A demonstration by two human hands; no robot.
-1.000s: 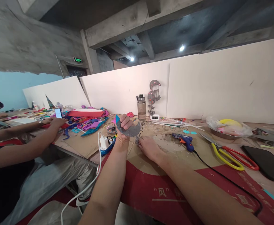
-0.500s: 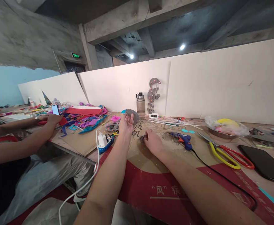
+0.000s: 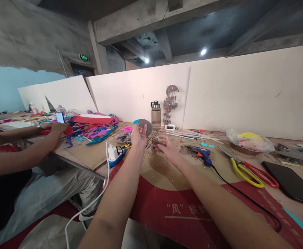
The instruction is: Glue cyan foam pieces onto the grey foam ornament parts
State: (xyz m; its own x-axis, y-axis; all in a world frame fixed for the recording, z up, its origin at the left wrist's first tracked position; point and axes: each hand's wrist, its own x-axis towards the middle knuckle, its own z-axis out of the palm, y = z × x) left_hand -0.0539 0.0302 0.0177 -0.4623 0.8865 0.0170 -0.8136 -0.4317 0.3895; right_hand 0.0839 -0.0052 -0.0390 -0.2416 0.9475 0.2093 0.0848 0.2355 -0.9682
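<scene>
"Counter (image 3: 294, 209), cardboard (image 3: 177, 173) atop: what do we hold above?"
"Grey rounded piece (image 3: 147, 127), blue-edged, gripped by our left fingers (image 3: 141, 130); small grey piece (image 3: 155, 141), lifted clear, pinched by our right fingers (image 3: 162, 140). Both hands occupied."

Left hand (image 3: 139, 136): fingers grip a grey piece (image 3: 145, 127) with a blue end, raised above the bench (image 3: 84, 152). Right hand (image 3: 167, 148): fingers hold small grey pieces (image 3: 155, 144) over the cardboard (image 3: 164, 173). Glue gun (image 3: 203, 155) lies to the right; scissors (image 3: 247, 169) rest between it and a black phone (image 3: 288, 181).
</scene>
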